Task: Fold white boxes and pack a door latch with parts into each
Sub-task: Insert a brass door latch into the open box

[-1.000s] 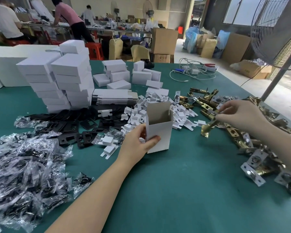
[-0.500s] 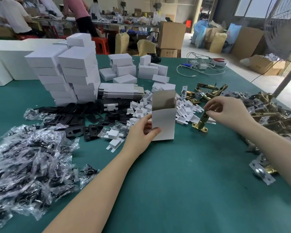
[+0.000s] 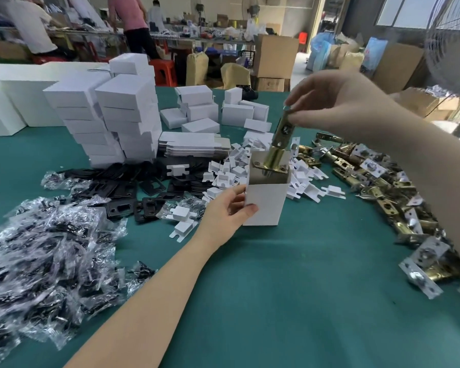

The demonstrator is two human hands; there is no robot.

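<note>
A small white box [image 3: 266, 201] stands upright on the green table [image 3: 290, 301] with its top open. My left hand [image 3: 227, 212] grips its left side, thumb on the front face. My right hand [image 3: 337, 102] pinches the top end of a brass door latch [image 3: 278, 144] and holds it upright, tilted slightly. The latch's faceplate end sits at the box's open mouth.
Brass latches [image 3: 383, 181] are heaped at the right. Small white card inserts [image 3: 229, 173] and black plates [image 3: 122, 192] lie behind the box, clear bagged parts [image 3: 43, 256] at the left. Stacks of closed white boxes [image 3: 112, 115] and flat box blanks [image 3: 194, 144] stand further back.
My right hand has lifted the latch off the table and carried it left over the box, lowering its end into the opening. My left hand keeps hold of the box.
</note>
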